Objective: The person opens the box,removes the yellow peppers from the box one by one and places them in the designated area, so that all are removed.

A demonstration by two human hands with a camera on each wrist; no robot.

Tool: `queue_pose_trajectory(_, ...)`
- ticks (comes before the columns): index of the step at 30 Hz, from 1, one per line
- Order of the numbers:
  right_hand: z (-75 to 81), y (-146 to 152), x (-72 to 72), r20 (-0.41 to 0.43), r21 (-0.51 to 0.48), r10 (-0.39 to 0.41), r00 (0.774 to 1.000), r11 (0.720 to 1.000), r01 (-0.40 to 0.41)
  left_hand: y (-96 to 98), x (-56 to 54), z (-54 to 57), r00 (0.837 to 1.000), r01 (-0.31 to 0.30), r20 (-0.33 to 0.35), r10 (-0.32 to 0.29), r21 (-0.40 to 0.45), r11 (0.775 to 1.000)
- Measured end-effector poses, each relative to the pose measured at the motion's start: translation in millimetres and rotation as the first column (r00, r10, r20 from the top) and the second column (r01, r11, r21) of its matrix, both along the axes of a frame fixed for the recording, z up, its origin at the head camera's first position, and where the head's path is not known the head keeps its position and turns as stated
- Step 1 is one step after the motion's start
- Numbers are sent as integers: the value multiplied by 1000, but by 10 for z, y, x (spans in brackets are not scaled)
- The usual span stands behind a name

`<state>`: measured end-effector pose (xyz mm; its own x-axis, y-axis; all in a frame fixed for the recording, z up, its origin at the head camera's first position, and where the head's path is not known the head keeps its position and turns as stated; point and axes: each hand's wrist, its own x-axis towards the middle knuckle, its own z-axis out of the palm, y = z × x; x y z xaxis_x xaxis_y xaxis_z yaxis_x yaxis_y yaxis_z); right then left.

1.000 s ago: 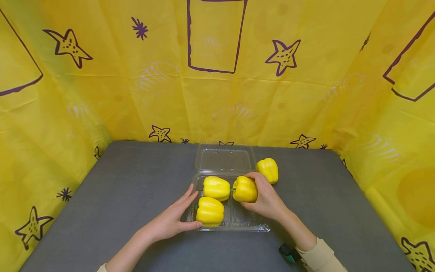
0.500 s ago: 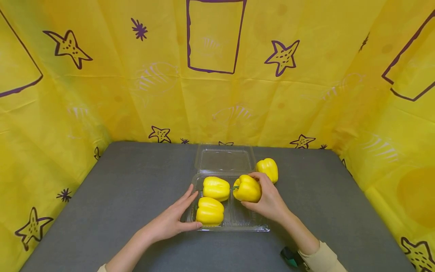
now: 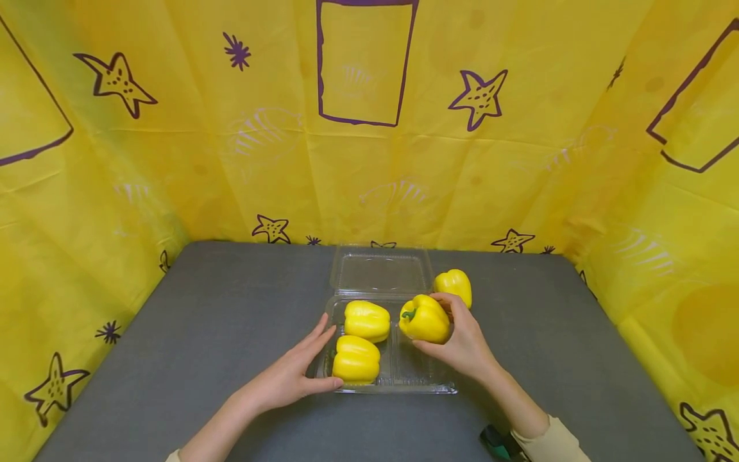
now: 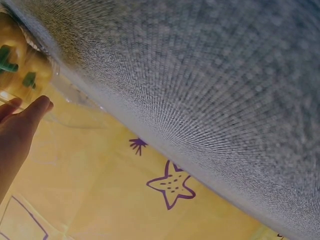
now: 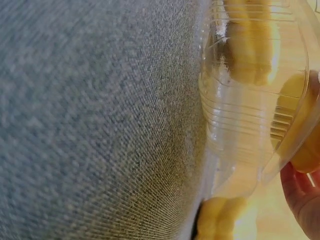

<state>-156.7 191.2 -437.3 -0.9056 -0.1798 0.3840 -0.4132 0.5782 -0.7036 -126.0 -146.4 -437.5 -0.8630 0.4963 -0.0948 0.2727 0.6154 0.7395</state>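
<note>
Two yellow bell peppers (image 3: 367, 321) lie on their sides in the left half of a clear plastic clamshell container (image 3: 418, 378). Over the right half, my right hand (image 3: 466, 340) grips another yellow bell pepper (image 3: 426, 319) between thumb and fingers, its green stem facing left. In the right wrist view this pepper (image 5: 306, 157) shows beyond the container wall, at least partly above the base. My left hand (image 3: 297, 372) lies along the container's left side with fingers extended, the thumb at the front left corner. The left wrist view shows part of that hand (image 4: 22, 132) beside the container.
A further yellow bell pepper (image 3: 455, 284) sits on the grey table (image 3: 242, 295), right of the container's opened lid (image 3: 383, 271). A yellow patterned cloth (image 3: 369, 160) encloses the back and sides.
My right hand has shifted slightly right with the pepper, which has turned and risen a little so its stem faces more upward. The left hand stays in place.
</note>
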Motion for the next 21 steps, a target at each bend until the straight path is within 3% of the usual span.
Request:
queue_pose_trajectory(13, 9, 33, 20, 140, -136, -81, 987, 986, 100, 4, 7, 6, 1000, 2, -10, -2, 1, 1000)
queue_pose_trajectory(21, 25, 66, 18, 199, -250, -57, 978, 962, 107, -1, 2, -4, 1000, 10, -15, -10, 9, 1000)
